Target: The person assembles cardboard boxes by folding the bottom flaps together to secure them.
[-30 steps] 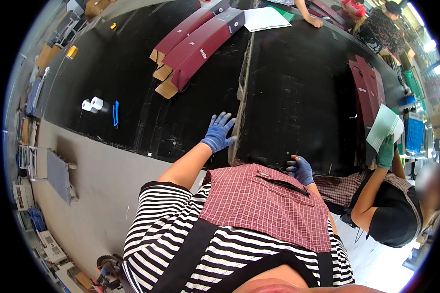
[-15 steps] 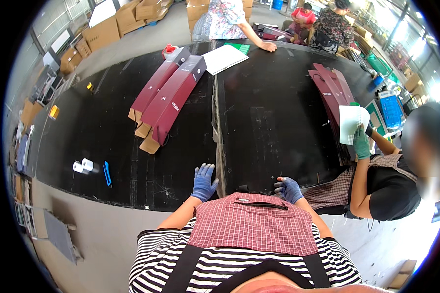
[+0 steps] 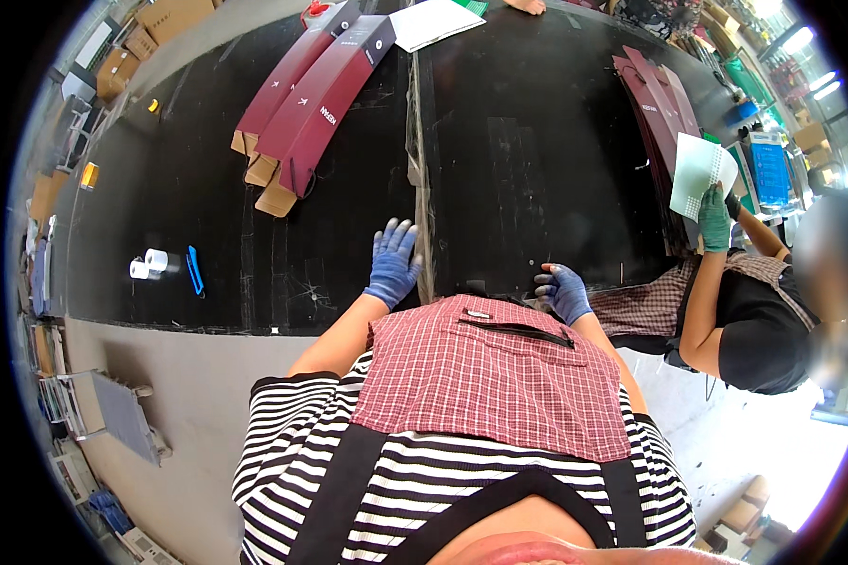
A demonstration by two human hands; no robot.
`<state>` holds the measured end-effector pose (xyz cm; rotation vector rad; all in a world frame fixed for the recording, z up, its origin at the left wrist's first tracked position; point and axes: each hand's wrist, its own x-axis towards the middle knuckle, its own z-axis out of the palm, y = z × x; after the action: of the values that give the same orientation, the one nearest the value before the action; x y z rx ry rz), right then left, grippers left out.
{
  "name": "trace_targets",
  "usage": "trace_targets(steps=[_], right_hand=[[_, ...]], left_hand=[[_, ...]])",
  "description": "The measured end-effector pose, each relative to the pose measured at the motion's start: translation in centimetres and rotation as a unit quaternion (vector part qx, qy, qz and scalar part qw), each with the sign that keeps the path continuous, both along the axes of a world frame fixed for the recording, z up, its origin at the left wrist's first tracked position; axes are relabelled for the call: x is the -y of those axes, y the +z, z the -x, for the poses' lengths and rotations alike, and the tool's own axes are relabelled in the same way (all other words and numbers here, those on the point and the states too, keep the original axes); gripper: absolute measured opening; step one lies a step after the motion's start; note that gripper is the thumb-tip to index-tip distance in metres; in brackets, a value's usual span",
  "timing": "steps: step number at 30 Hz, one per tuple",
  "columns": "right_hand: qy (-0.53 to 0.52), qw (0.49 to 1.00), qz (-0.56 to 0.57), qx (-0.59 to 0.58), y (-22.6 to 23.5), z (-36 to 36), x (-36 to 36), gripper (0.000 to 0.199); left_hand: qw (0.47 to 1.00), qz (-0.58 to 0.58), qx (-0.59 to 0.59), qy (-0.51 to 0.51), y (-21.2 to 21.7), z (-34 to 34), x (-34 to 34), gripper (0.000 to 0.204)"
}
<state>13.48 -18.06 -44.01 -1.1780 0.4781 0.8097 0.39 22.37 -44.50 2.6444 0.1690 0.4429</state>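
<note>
My left hand [image 3: 394, 262], in a blue work glove, is open over the near part of the black table [image 3: 349, 202], fingers spread and pointing away from me. It holds nothing and is beside the taped seam [image 3: 424, 226]. My right hand [image 3: 565, 292], gloved in the same blue, is by the table's near edge, its fingers pointing left, slightly bent and apart, with nothing visible in them. Farther off to the left lie two long maroon boxes [image 3: 330, 94] with brown cardboard flaps [image 3: 276, 198] folded out; neither hand touches them.
At left are a blue utility knife [image 3: 194, 271], white rolls [image 3: 155, 259] and a yellow tape dispenser [image 3: 89, 175]. White sheets [image 3: 433, 23] lie at the far side. Close on my right, a co-worker's green-gloved hand [image 3: 714, 218] holds a pale sheet [image 3: 697, 174] beside stacked maroon pieces [image 3: 652, 104].
The view has tilted downward, so the table and boxes appear higher. My left hand has reached slightly farther over the table. The co-worker's sheet has tilted.
</note>
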Motion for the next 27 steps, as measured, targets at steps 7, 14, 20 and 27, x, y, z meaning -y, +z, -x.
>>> trace_targets(steps=[7,14,20,27], right_hand=[[0.003,1.000,0.012,-0.001,0.9,-0.1,-0.6,0.029],[0.009,1.000,0.005,-0.015,0.7,-0.6,-0.5,0.029],[-0.009,1.000,-0.004,-0.026,1.3,-0.2,-0.5,0.028],[-0.010,0.998,-0.014,-0.058,1.9,-0.3,-1.1,0.025]], left_hand=[[0.949,-0.180,-0.214,-0.149,2.4,-3.8,2.7,0.077],[0.933,-0.192,-0.300,-0.048,3.6,-10.8,-0.2,0.090],[0.953,-0.162,-0.255,-0.017,3.0,-13.5,-1.9,0.088],[0.969,-0.231,-0.062,-0.057,1.3,-13.4,-2.6,0.077]])
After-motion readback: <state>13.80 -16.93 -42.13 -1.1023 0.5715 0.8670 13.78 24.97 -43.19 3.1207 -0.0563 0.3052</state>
